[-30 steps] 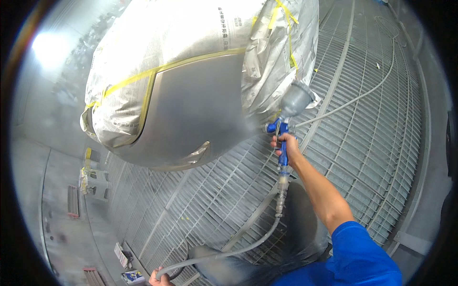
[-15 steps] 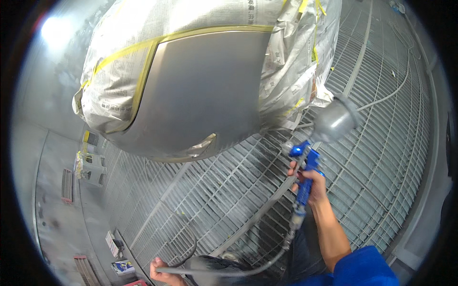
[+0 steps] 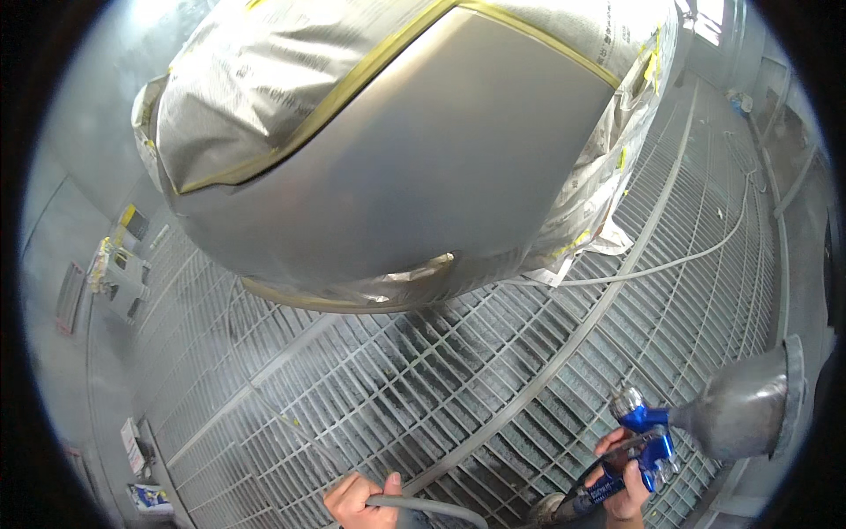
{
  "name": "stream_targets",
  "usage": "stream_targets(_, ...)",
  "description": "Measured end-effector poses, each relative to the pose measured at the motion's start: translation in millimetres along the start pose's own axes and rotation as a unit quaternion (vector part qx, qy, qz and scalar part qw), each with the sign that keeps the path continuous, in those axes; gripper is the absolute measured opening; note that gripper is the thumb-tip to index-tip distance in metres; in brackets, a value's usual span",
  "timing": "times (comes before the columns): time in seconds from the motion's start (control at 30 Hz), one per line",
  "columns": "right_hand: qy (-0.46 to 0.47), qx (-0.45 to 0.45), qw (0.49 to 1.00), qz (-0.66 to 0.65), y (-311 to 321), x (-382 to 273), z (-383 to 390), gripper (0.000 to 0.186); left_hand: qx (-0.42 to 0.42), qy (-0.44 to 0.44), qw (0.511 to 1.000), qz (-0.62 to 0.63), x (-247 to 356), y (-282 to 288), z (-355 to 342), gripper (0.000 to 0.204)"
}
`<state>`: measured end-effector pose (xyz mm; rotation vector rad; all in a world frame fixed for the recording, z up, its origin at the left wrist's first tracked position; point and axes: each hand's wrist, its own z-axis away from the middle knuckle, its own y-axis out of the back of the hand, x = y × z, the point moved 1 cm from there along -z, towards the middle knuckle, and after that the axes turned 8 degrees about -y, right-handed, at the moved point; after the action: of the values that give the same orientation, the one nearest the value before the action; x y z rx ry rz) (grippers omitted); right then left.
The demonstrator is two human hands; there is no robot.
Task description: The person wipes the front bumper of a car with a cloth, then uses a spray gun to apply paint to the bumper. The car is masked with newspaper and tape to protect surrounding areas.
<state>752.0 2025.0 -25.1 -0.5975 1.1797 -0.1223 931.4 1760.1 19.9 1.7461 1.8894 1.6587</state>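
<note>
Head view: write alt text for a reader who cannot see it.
The right hand grips a blue metal spray gun with a round grey cup, while the left hand holds a flexible grey hose. Beyond, a smooth, curved grey panel, partly edged with yellow tape and printed white paper, sits above grey metal floor grating.

Spray gun body point(image 3: 654, 448): glossy, metal-look fin. Cup point(image 3: 740, 407): smooth, semi-gloss. Hose point(image 3: 432, 506): matt, rubber-like. Car body panel point(image 3: 388, 189): smooth, satin surf. Masking sheet point(image 3: 264, 97): creased newsprint ppr. Floor grating point(image 3: 482, 449): matt mtl.
</note>
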Motion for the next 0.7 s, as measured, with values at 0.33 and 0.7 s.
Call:
stream_targets(0.33,-0.05,-0.112,0.991,0.058,-48.3,37.0,66.0,0.06,-0.1,-0.003,0.99,0.1,-7.4,44.9,16.5,0.036)
stream_targets(0.7,-0.164,-0.243,0.946,0.142,-82.1,83.3,78.5,0.081,-0.069,-0.038,0.987,0.14,-20.4,79.2,42.9,0.022)
